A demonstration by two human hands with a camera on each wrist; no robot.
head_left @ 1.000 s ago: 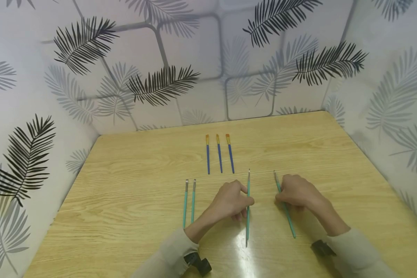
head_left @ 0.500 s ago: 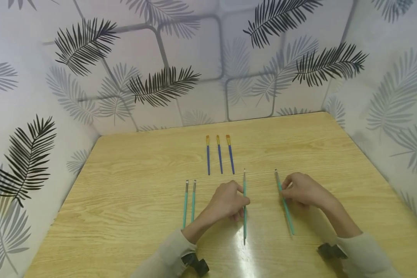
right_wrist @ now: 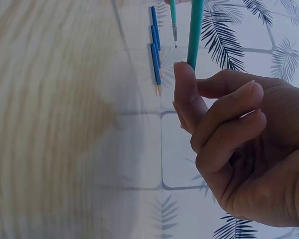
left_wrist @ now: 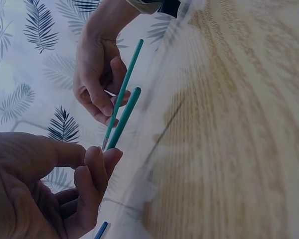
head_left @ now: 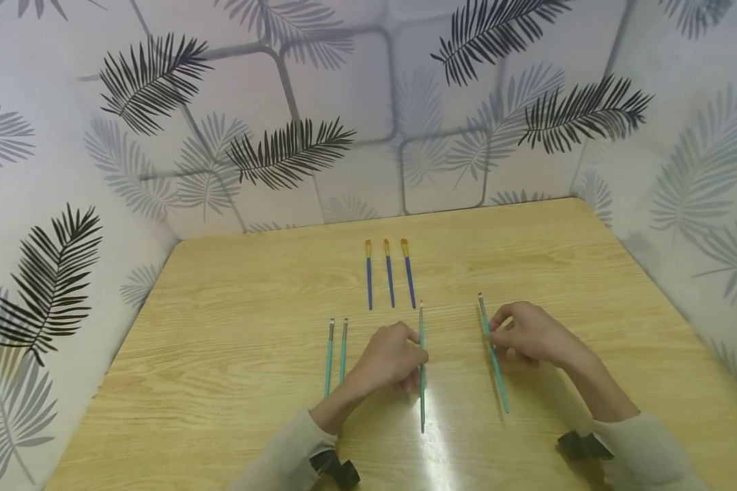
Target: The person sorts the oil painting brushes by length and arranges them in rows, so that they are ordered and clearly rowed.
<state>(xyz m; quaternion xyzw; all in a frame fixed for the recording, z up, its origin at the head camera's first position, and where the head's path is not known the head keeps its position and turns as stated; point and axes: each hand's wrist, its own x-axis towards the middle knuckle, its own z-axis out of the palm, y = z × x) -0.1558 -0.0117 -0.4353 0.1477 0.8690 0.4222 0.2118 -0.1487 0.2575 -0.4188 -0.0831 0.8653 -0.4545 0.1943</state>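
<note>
My left hand point(head_left: 393, 354) pinches a teal-handled paintbrush point(head_left: 422, 399) between thumb and fingers, its bristle end pointing away from me. To the right, my right hand point(head_left: 531, 334) pinches a second teal paintbrush point(head_left: 497, 378) near its upper half; this one leans, with its handle end nearer me. The left wrist view has the left hand's brush handle point(left_wrist: 125, 117) rising past the fingertips, close beside the other brush. In the right wrist view the handle point(right_wrist: 195, 35) sticks up from the right thumb and forefinger. Left of my left hand lie two teal brushes point(head_left: 329, 361), side by side.
Three blue-handled brushes point(head_left: 389, 281) with orange-brown bristles lie in a row farther back on the wooden table point(head_left: 239, 293). Leaf-patterned wall covering point(head_left: 344, 164) borders the back and sides. A black device point(head_left: 334, 469) is strapped at each wrist.
My left hand has moved left with its brush, toward the two lying teal brushes. My right hand has shifted slightly away from me, its brush moving a little left.
</note>
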